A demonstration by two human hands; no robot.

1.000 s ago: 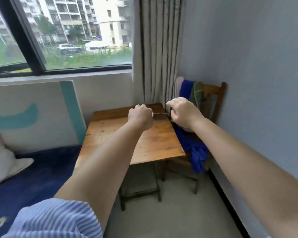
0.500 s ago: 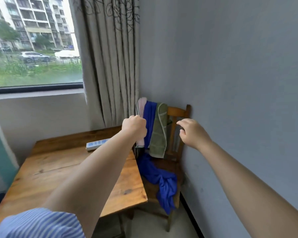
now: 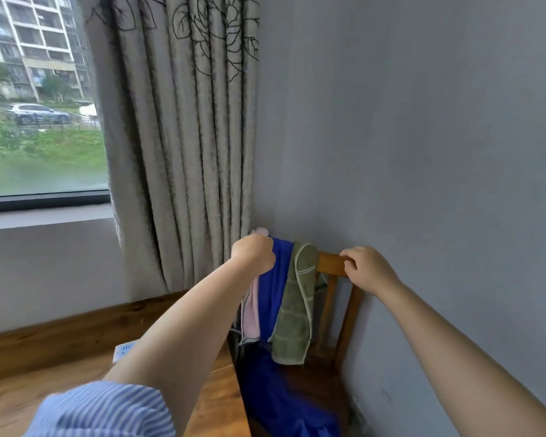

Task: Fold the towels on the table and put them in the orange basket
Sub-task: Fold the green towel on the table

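Wooden table (image 3: 76, 357) stands bare of towels; they hang over the chair (image 3: 331, 263) beside it, blue towel (image 3: 278, 279) widest, then green towel (image 3: 300, 310). Left hand (image 3: 254, 253) clutches the blue one's top (presumably to lift it off); right hand (image 3: 366, 266) grasps the chair rail, steadying.

Chair (image 3: 339, 298) hemmed between table edge (image 3: 230, 370), curtain (image 3: 183, 152) and grey wall (image 3: 423, 152); open room above.

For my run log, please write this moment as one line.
left hand: at blue towel | right hand: on chair top rail | green towel: on chair back | basket: unseen
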